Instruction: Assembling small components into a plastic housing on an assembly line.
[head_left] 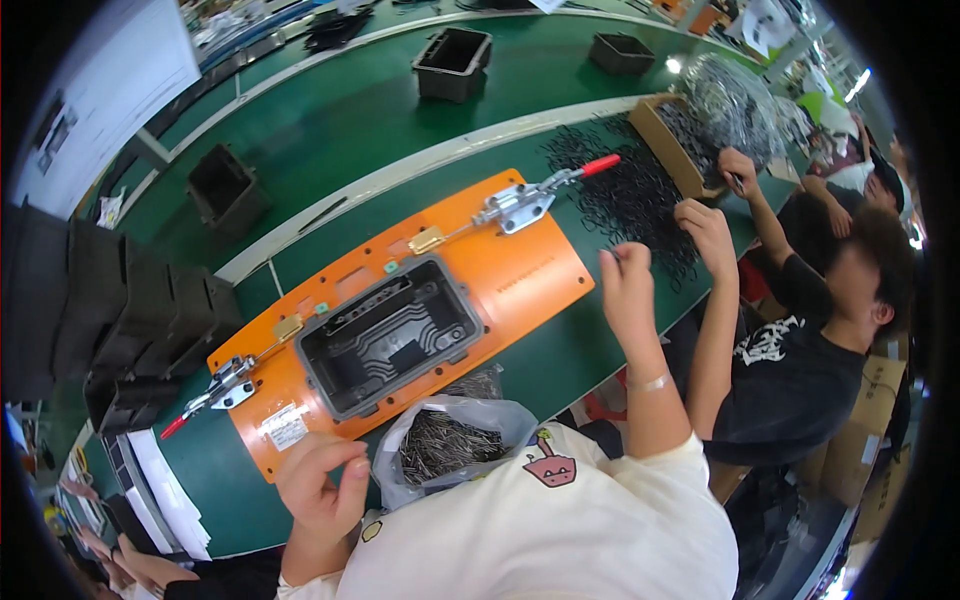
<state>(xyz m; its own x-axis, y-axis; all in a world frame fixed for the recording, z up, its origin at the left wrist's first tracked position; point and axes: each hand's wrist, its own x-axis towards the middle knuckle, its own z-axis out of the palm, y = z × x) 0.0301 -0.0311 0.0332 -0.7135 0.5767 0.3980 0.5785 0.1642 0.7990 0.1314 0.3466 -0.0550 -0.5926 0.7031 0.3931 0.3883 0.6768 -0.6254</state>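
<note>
white shirt [540,540]; hands [320,485] apart near orange plate [520,300]

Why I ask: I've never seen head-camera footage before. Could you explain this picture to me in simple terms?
There's no machine arm here: a person works with two bare hands. A camera on their head looks down, and its wide lens bends straight edges.

On the green table lies an orange board with two red-handled clamps, one near the upper right, one near the lower left. An open dark box sits on the board. Closest to the body is a clear bag of small metal pieces.

The left hand is beside the bag; the right hand is near a pile of small black pieces. I can't tell whether either holds anything. The person at right is a co-worker.
</note>
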